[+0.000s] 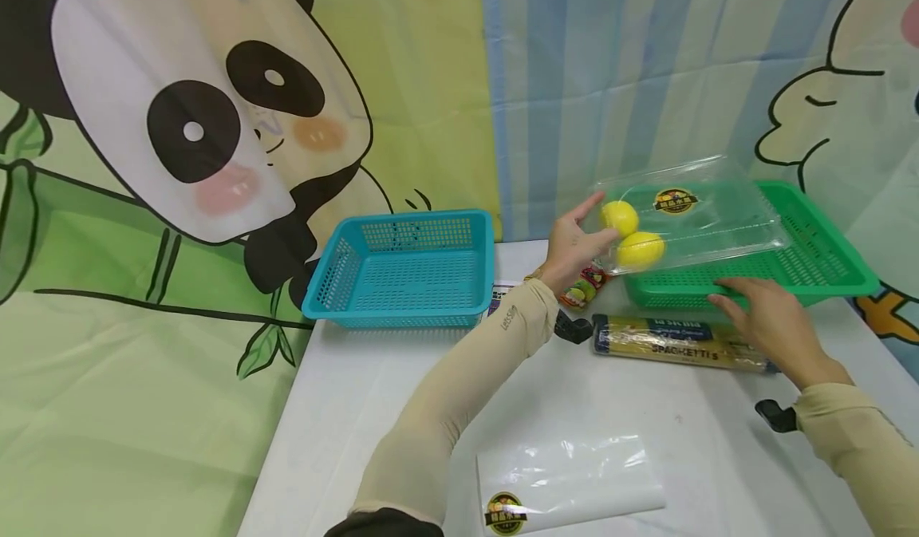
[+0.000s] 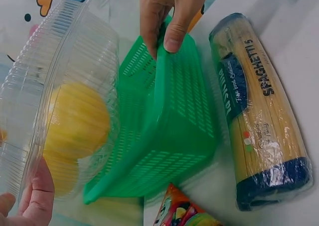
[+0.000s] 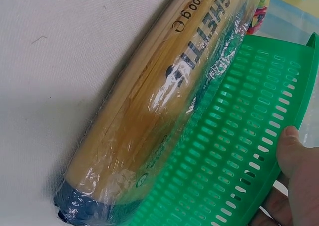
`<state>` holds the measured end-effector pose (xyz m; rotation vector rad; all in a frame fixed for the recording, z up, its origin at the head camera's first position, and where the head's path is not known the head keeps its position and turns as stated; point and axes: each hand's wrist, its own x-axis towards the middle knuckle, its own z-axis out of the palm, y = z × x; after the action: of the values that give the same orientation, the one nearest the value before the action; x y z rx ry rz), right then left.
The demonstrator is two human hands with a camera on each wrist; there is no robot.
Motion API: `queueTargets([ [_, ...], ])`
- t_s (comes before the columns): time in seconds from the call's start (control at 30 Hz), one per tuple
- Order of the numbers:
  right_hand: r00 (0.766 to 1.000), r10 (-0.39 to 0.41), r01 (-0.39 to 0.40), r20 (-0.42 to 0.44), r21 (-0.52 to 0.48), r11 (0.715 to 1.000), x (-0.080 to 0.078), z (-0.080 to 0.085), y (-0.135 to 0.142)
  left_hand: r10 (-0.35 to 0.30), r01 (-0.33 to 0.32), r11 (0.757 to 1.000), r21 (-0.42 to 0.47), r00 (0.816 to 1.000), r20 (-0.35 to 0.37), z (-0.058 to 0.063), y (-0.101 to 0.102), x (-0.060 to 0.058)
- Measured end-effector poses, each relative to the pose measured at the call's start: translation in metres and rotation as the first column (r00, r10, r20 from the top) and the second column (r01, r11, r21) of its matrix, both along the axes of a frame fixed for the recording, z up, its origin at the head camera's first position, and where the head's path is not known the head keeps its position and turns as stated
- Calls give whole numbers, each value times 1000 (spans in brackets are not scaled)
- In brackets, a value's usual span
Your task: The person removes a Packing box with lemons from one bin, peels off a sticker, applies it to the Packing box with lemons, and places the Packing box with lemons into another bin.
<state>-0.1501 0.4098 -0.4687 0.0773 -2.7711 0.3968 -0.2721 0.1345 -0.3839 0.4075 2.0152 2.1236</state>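
My left hand (image 1: 570, 243) grips one end of a clear plastic fruit box (image 1: 725, 226), thumb on its near side. Two yellow lemons (image 1: 640, 250) lie inside at the held end, and a round black-and-gold label is on the lid. The box is tilted, raised over the green basket (image 1: 836, 262). My right hand (image 1: 775, 325) pinches the basket's near rim; in the right wrist view its thumb (image 3: 290, 149) presses the outside of the wall. Just in front of the basket lies a pack of spaghetti (image 1: 668, 341) in clear wrap with dark blue ends.
A blue perforated basket (image 1: 402, 282) stands at the left of the white table (image 1: 402, 409). A colourful packet (image 1: 585, 286) is beside the green basket, partly covered by my left arm. A flat white glossy bag (image 1: 567, 477) lies at the front. Cartoon curtains hang behind.
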Motion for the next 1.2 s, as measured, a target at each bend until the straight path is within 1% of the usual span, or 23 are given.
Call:
queueTargets([
  [0.13,1000,-9,9,3,-3,1000,0,1,-1,31,-31,999,-28,999,-17,-4,16,-2],
  [0.23,1000,-14,14,13,-10,1000,2,2,-2,34,-34,999,-24,999,-19,-8,28,-1],
  [0.3,999,-22,22,24,-12,1000,3,3,-2,28,-28,999,-18,1000,-7,-11,36,1],
  [0.37,999,-29,30,31,-17,999,4,3,-3,32,-32,999,-36,999,2,-14,44,2],
  [0.5,999,-42,43,32,-20,999,4,3,-3,60,-58,995,-82,998,23,-17,57,4],
  [0.7,999,-44,44,19,-23,999,3,3,-5,83,-79,991,-110,996,37,-23,69,-3],
  [0.87,999,-40,41,18,-27,999,2,3,-5,96,-92,984,-151,995,17,-30,80,-8],
  [0.97,999,-42,42,22,-31,999,3,3,-5,96,-92,979,-180,995,14,-33,87,-10],
  [1.2,998,-56,57,28,-40,998,4,3,-6,83,-73,979,-188,995,48,-39,97,-11],
])
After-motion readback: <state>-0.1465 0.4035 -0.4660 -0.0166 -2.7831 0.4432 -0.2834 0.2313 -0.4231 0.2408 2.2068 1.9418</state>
